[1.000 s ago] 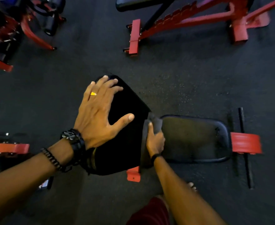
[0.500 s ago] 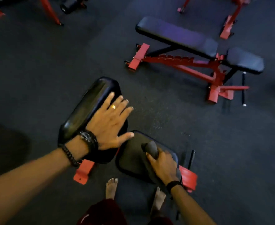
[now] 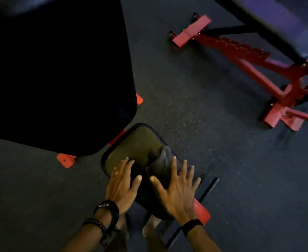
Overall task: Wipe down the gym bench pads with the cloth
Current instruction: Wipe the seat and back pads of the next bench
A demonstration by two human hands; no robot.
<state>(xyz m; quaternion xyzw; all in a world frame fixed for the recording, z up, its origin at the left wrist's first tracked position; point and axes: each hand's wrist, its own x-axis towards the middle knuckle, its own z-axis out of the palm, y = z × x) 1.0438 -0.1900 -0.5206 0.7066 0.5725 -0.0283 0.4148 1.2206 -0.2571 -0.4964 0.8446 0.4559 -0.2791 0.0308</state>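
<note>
Both hands lie flat with fingers spread wide on the small seat pad [image 3: 131,148]. The left hand [image 3: 122,184] presses its near edge. The right hand [image 3: 176,188] rests on what looks like the dark cloth [image 3: 161,166], near the pad's right edge.

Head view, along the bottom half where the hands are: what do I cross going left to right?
Red bench foot → left hand → grey cloth on the seat pad → right hand → black bar → second bench's red frame.
</note>
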